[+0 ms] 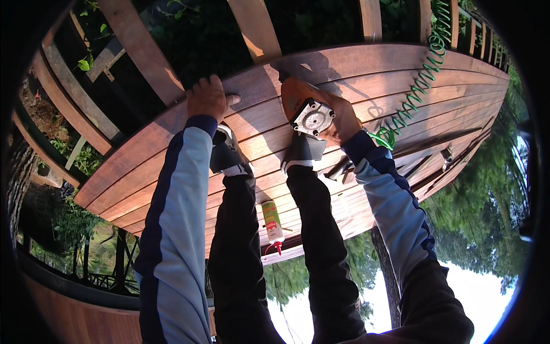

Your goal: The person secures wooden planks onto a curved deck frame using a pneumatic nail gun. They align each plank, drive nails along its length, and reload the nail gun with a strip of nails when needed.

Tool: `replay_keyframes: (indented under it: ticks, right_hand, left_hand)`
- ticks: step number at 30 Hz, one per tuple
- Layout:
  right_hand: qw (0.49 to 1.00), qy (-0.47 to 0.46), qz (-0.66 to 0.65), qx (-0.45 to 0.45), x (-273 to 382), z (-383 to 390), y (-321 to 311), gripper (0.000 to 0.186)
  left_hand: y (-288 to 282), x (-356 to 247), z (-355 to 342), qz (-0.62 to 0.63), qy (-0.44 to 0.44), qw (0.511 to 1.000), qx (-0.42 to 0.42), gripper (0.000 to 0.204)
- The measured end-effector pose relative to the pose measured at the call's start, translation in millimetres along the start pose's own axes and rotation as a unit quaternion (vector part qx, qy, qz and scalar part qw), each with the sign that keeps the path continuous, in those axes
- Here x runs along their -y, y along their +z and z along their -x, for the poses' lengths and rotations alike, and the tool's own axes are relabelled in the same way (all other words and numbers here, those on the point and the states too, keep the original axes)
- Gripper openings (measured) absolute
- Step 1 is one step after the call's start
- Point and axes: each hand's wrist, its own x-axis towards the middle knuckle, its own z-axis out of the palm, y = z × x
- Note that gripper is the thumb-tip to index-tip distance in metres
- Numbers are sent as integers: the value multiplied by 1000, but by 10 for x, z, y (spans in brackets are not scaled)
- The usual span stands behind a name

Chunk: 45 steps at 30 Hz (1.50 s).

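Note:
My left hand (206,102) rests at the outer edge of the wooden decking (252,97), its fingers curled over the edge board and its thumb stretched out to the right. My right hand (342,120) is wrapped round an orange nail gun (303,103) with a silver end cap facing up. The gun's nose points at the same edge board; the contact itself is hidden under its body. A green coiled air hose (412,94) runs from beside my right wrist to the far right. My two shoes stand on the boards between my arms.
Open joists (255,28) stretch beyond the edge, with dark gaps and plants between them. A glue bottle (271,221) with a red nozzle lies near my legs. Dark tools (341,170) lie by my right forearm, and a metal-headed one (447,157) sits farther right.

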Motion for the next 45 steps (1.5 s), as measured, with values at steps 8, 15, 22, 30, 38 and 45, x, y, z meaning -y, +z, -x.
replay_keyframes:
  ticks: [8, 15, 22, 30, 38, 45]
  right_hand:
    - [1000, 15, 8, 8, -119, -72, 46, 72]
    - [1000, 11, 2, 4, -82, -67, -6, 78]
    - [1000, 18, -10, 8, -85, -48, -48, 81]
    - [996, 15, -71, -43, -124, -47, -63, 55]
    - [995, 49, -85, 20, 2, -117, -140, 66]
    - [997, 28, -71, 6, -93, -94, -68, 65]
  left_hand:
    - [-38, -10, 1, -1, -1, 1000, 1, 64]
    - [-8, 5, -5, -12, 8, 1000, -4, 65]
    - [-53, -7, -7, -4, 11, 1000, 2, 65]
    - [-23, 5, 10, 7, -4, 1000, 10, 63]
    - [-76, -20, -8, 2, -8, 1000, 20, 64]
    - [-13, 6, -17, -6, 1, 1000, 10, 64]
